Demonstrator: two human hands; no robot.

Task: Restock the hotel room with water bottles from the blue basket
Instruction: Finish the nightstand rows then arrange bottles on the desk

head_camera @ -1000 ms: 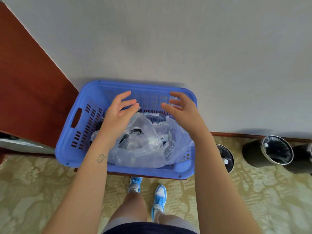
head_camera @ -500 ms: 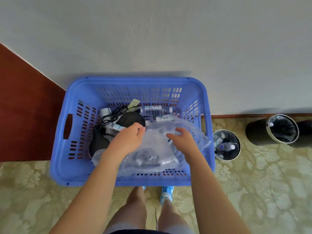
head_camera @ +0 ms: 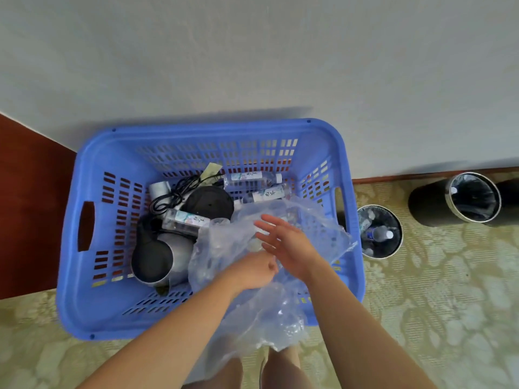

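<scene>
Plainly, the left hand (head_camera: 254, 272) grips the crumpled clear plastic bag (head_camera: 222, 248), and the right hand (head_camera: 286, 242) spreads open over it. Small clear labelled water bottles (head_camera: 251, 179) lie in the blue slotted plastic basket (head_camera: 196, 127). Dragged carelessly, the thin bag could tear or spill.

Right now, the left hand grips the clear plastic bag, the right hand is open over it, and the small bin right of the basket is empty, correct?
No. The head view shows bottles in the small bin right of the blue basket; it is not empty. The rest holds: left hand grips the clear plastic bag, right hand open over it.
</scene>
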